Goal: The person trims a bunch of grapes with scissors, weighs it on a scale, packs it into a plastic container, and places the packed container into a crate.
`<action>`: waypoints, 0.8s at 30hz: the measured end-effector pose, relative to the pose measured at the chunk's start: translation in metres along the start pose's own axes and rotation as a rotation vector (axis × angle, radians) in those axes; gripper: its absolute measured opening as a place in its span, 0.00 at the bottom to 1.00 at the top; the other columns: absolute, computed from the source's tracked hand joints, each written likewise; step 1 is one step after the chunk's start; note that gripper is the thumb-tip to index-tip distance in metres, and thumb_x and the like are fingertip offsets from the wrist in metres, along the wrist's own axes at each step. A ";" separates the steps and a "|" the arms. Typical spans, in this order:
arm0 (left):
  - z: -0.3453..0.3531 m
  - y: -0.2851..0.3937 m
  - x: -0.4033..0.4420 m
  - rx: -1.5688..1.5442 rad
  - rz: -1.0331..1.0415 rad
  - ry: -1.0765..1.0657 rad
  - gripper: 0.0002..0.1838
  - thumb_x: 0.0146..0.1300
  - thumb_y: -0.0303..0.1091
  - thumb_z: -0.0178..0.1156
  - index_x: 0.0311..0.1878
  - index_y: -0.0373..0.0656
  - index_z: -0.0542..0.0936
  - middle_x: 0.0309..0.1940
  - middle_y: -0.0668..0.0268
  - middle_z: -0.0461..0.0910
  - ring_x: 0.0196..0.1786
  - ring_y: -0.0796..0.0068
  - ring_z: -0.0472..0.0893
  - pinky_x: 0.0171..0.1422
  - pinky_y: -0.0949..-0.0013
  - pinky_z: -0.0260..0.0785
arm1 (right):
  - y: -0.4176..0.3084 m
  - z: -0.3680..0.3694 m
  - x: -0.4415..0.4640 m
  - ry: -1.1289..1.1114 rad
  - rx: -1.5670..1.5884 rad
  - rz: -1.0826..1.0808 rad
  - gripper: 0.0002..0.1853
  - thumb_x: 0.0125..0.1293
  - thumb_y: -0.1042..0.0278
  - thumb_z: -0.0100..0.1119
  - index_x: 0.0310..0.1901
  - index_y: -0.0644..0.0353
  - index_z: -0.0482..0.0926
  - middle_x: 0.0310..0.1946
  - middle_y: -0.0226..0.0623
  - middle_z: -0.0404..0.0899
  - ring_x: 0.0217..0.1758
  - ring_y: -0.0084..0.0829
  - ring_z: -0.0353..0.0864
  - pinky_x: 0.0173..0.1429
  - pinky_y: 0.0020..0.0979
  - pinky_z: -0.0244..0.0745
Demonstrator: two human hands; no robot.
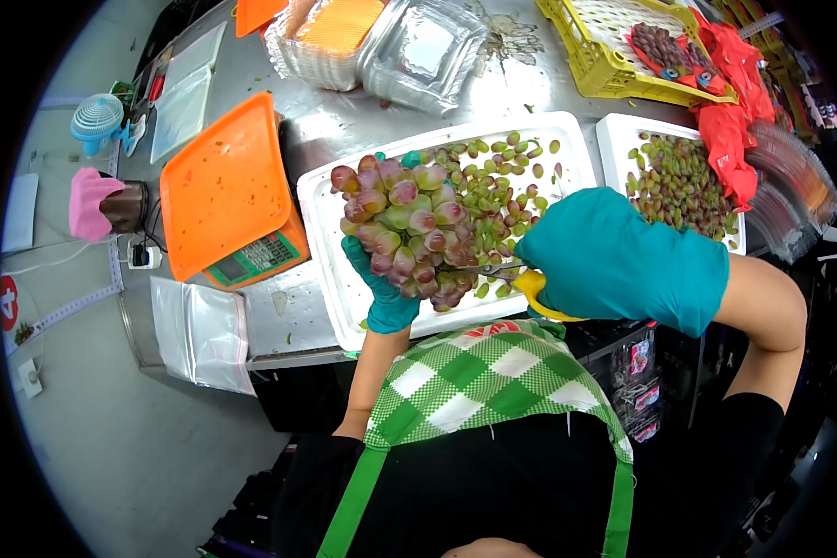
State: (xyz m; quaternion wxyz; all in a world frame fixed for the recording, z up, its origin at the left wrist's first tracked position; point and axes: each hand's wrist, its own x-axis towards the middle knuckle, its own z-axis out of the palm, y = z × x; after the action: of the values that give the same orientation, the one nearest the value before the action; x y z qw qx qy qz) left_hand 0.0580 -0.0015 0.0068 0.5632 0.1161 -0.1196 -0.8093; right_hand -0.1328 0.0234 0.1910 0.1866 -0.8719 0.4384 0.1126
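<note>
A large bunch of pink-green grapes [405, 219] is held up over a white tray [330, 270]. My left hand [386, 293], in a teal glove, is closed round the bunch from below and behind; most of its fingers are hidden by the fruit. In my right hand [595, 251], also gloved in teal, is a pair of scissors [536, 290] with yellow handles. The blades point left and reach the lower right side of the bunch. Loose grapes [507, 172] lie in the tray to the right of the bunch.
An orange-topped scale [228, 186] stands left of the tray. Clear plastic containers [418, 56] are stacked behind. A second white tray [614, 139] of small grapes [684, 181] sits at right, near a yellow crate [595, 79] and red bags [727, 139]. Plastic bags [200, 325] overhang the front-left edge.
</note>
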 end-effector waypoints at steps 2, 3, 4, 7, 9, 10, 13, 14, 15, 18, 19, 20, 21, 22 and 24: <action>0.006 0.001 -0.001 0.074 0.007 0.060 0.35 0.58 0.61 0.38 0.63 0.48 0.54 0.62 0.61 0.55 0.63 0.62 0.58 0.67 0.59 0.49 | -0.004 -0.004 0.005 -0.067 -0.030 0.038 0.11 0.44 0.62 0.57 0.16 0.61 0.73 0.11 0.40 0.68 0.14 0.39 0.70 0.17 0.39 0.61; 0.007 0.002 -0.001 0.096 0.022 0.094 0.36 0.58 0.61 0.38 0.63 0.48 0.54 0.62 0.61 0.55 0.63 0.62 0.58 0.67 0.59 0.49 | -0.004 -0.005 0.006 -0.101 -0.046 0.056 0.12 0.44 0.60 0.57 0.17 0.61 0.73 0.12 0.41 0.69 0.15 0.42 0.70 0.19 0.40 0.63; 0.008 0.001 -0.001 0.122 0.038 0.125 0.36 0.58 0.61 0.38 0.63 0.48 0.54 0.62 0.61 0.55 0.63 0.62 0.58 0.67 0.59 0.49 | -0.003 -0.004 0.007 -0.077 -0.046 0.032 0.12 0.44 0.61 0.57 0.16 0.61 0.73 0.11 0.42 0.68 0.14 0.42 0.70 0.18 0.40 0.62; 0.010 0.002 0.000 0.179 0.077 0.144 0.36 0.58 0.62 0.38 0.63 0.48 0.54 0.62 0.60 0.55 0.63 0.61 0.58 0.67 0.59 0.49 | 0.000 0.001 0.008 -0.009 -0.044 -0.021 0.12 0.44 0.62 0.56 0.14 0.62 0.72 0.10 0.42 0.67 0.12 0.42 0.68 0.17 0.40 0.60; 0.011 0.003 0.000 0.207 0.098 0.146 0.36 0.58 0.62 0.38 0.63 0.48 0.54 0.62 0.60 0.55 0.63 0.61 0.58 0.67 0.59 0.48 | -0.001 0.002 0.010 0.031 -0.038 -0.020 0.13 0.44 0.62 0.55 0.13 0.63 0.72 0.10 0.43 0.66 0.12 0.42 0.67 0.16 0.40 0.60; 0.011 0.003 0.001 0.221 0.108 0.148 0.36 0.58 0.62 0.38 0.63 0.48 0.53 0.62 0.60 0.55 0.63 0.61 0.58 0.67 0.59 0.48 | -0.001 0.002 0.012 0.028 -0.053 -0.042 0.13 0.43 0.62 0.55 0.13 0.63 0.71 0.10 0.43 0.66 0.11 0.42 0.67 0.16 0.40 0.60; 0.014 0.005 0.003 0.250 0.123 0.148 0.36 0.58 0.62 0.38 0.64 0.48 0.53 0.62 0.60 0.55 0.63 0.61 0.57 0.67 0.59 0.48 | 0.001 0.000 0.016 0.026 -0.047 -0.064 0.12 0.42 0.63 0.55 0.13 0.64 0.71 0.10 0.44 0.67 0.11 0.42 0.67 0.16 0.40 0.59; 0.014 0.005 0.004 0.266 0.132 0.149 0.36 0.58 0.62 0.38 0.64 0.48 0.53 0.62 0.60 0.55 0.63 0.61 0.57 0.67 0.59 0.48 | 0.001 -0.003 0.017 0.029 -0.012 -0.047 0.12 0.42 0.63 0.55 0.13 0.64 0.71 0.10 0.44 0.67 0.12 0.42 0.67 0.16 0.40 0.60; 0.013 0.004 0.005 0.275 0.141 0.153 0.36 0.58 0.62 0.37 0.64 0.48 0.53 0.62 0.60 0.55 0.63 0.61 0.57 0.68 0.59 0.48 | 0.001 -0.005 0.018 0.031 0.023 -0.031 0.12 0.42 0.64 0.55 0.13 0.64 0.71 0.11 0.44 0.67 0.12 0.42 0.67 0.17 0.40 0.61; 0.015 0.005 0.008 0.306 0.175 0.157 0.36 0.58 0.62 0.37 0.64 0.48 0.53 0.62 0.60 0.55 0.64 0.61 0.57 0.68 0.59 0.47 | 0.000 -0.009 0.017 -0.019 -0.042 0.022 0.12 0.44 0.61 0.56 0.15 0.63 0.73 0.12 0.44 0.69 0.15 0.43 0.70 0.20 0.39 0.64; 0.015 0.005 0.009 0.298 0.183 0.151 0.36 0.58 0.62 0.37 0.64 0.48 0.53 0.62 0.59 0.55 0.64 0.60 0.57 0.68 0.59 0.47 | -0.001 -0.012 0.015 -0.058 -0.026 0.046 0.12 0.45 0.60 0.56 0.17 0.62 0.75 0.12 0.44 0.69 0.16 0.43 0.71 0.21 0.39 0.65; 0.016 0.007 0.011 0.273 0.186 0.135 0.37 0.58 0.62 0.37 0.64 0.48 0.53 0.62 0.59 0.55 0.64 0.60 0.57 0.68 0.59 0.47 | -0.002 -0.015 0.013 -0.096 -0.011 0.071 0.12 0.46 0.60 0.57 0.19 0.61 0.76 0.13 0.43 0.70 0.17 0.43 0.72 0.22 0.39 0.65; 0.014 0.009 0.011 0.213 0.182 0.106 0.36 0.58 0.62 0.37 0.64 0.48 0.53 0.62 0.59 0.55 0.64 0.60 0.57 0.68 0.58 0.47 | -0.002 -0.016 0.011 -0.135 0.007 0.096 0.12 0.47 0.59 0.57 0.21 0.61 0.77 0.14 0.43 0.70 0.18 0.43 0.73 0.23 0.39 0.66; 0.011 0.011 0.011 0.153 0.179 0.076 0.36 0.58 0.62 0.37 0.64 0.48 0.53 0.62 0.59 0.55 0.64 0.60 0.57 0.68 0.58 0.47 | -0.001 -0.013 0.008 -0.060 0.044 0.098 0.12 0.47 0.59 0.56 0.21 0.61 0.76 0.14 0.43 0.71 0.18 0.43 0.73 0.22 0.39 0.66; -0.006 0.008 0.014 0.040 0.215 0.068 0.36 0.59 0.60 0.38 0.64 0.47 0.51 0.62 0.59 0.55 0.64 0.60 0.56 0.68 0.60 0.48 | 0.003 -0.004 0.002 0.092 0.116 0.098 0.13 0.49 0.60 0.55 0.19 0.62 0.75 0.15 0.42 0.72 0.18 0.41 0.73 0.21 0.39 0.67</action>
State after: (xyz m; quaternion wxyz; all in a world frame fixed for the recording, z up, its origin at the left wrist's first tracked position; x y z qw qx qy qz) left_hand 0.0625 -0.0173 0.0028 0.6479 0.1415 -0.1284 -0.7374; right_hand -0.1341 0.0192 0.1930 0.2108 -0.8413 0.4946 0.0561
